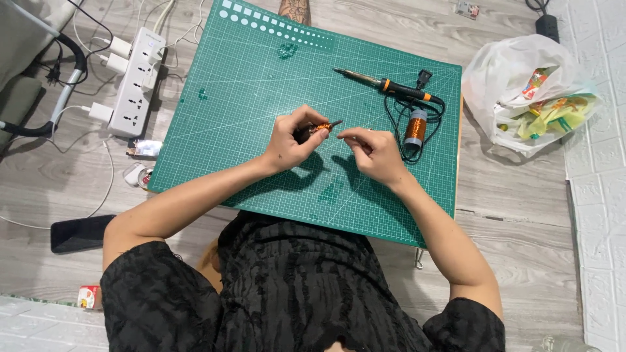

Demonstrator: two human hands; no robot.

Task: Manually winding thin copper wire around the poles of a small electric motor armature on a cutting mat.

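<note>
A cutting mat (261, 98) fills the centre of the frame, both hands meeting over its middle. A soldering iron (385, 85) lies at the mat's upper right, a wire spool (415, 127) just below it. A power strip (134, 81) sits on the floor (521, 215) at upper left, a plastic bag (528, 91) at upper right, a phone (81, 233) at lower left.

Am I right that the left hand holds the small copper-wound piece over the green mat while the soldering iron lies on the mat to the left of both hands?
Not quite. The head view shows the soldering iron lying to the right of the hands, beside the copper wire spool. The left hand does hold the copper-wound piece over the green mat.
</note>
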